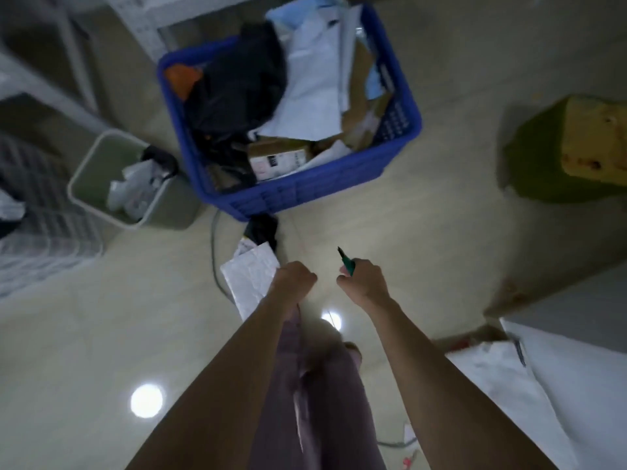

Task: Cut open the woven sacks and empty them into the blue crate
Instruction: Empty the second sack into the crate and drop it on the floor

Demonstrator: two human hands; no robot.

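Before the blue crate (305, 195), fingers of our right hand (364, 282) gripped a knife (347, 262); those of our left hand (293, 278) were curled tight.

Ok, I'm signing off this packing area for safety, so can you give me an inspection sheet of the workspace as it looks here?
Surface: glossy pale floor, lamp glare on it.
Job's things: blue crate piled with parcels and bags; white sack lower right; green-handled knife, blade out.
Clutter: white parcel and black parcel on the floor beside the crate; bin holding scraps.
Grips: left hand curled in a fist, nothing visibly held; right hand grips the knife.
Cables: grey cable across the floor near the crate.
Surroundings: shelving upper left; yellow-green object right, too blurred to name.
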